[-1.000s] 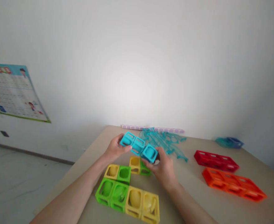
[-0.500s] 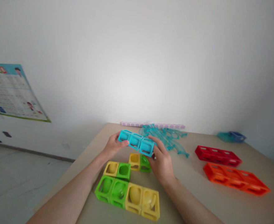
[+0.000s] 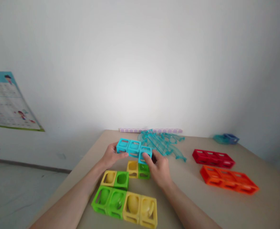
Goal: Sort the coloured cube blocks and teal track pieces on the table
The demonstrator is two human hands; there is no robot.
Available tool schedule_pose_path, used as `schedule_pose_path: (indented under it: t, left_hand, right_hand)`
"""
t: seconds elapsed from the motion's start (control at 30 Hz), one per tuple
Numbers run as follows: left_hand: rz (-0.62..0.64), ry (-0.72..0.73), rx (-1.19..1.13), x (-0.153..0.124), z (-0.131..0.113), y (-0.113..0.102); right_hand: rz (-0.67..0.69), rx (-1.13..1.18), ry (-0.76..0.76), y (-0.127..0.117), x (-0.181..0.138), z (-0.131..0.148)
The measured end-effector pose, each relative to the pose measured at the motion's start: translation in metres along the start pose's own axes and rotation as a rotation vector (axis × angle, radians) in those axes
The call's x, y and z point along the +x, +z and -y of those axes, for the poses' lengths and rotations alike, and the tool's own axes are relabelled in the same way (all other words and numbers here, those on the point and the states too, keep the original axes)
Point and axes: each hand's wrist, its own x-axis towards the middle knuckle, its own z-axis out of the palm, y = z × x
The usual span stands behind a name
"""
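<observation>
Light-blue hollow cube blocks, three in a row, are held above the table. My left hand grips the left end, thumb along the front. The right-end blue cube is pinched by my right hand, thumb on its face. That cube sits lower than the other two; whether it is still joined to them I cannot tell. Beneath my hands lie a yellow-and-green pair of blocks, a second such pair and a longer green-and-yellow row.
To the right lie a red block row and an orange block row. Clear teal track-like pieces lie behind my hands, near a purple-patterned strip by the wall. A dark-blue block stands far right on the beige table.
The blue row has turned in my hands, and its right-end cube now sits offset below the others. My right thumb has come onto that cube's front. The view has shifted slightly.
</observation>
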Motion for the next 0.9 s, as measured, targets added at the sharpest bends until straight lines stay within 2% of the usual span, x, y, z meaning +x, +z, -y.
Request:
schedule_pose_path:
  t: [0.17,0.4,0.63,0.73,0.9]
  left_hand:
    - [0.012,0.013,0.089,-0.001,-0.002,-0.004]
    - [0.121,0.207,0.323,-0.005,-0.022,0.005]
    - [0.086,0.168,0.373,-0.008,-0.028,0.007]
    - [0.091,0.156,0.373,-0.008,-0.028,0.006]
    - [0.115,0.221,0.391,-0.01,-0.03,0.005]
  right_hand:
    - [0.071,0.134,0.025,0.003,0.001,-0.003]
    - [0.002,0.343,0.229,0.0,0.003,-0.011]
    - [0.106,0.291,0.019,-0.009,0.0,-0.002]
    - [0.082,0.289,0.042,-0.006,0.001,-0.004]
    - [0.103,0.299,0.042,-0.003,-0.001,-0.008]
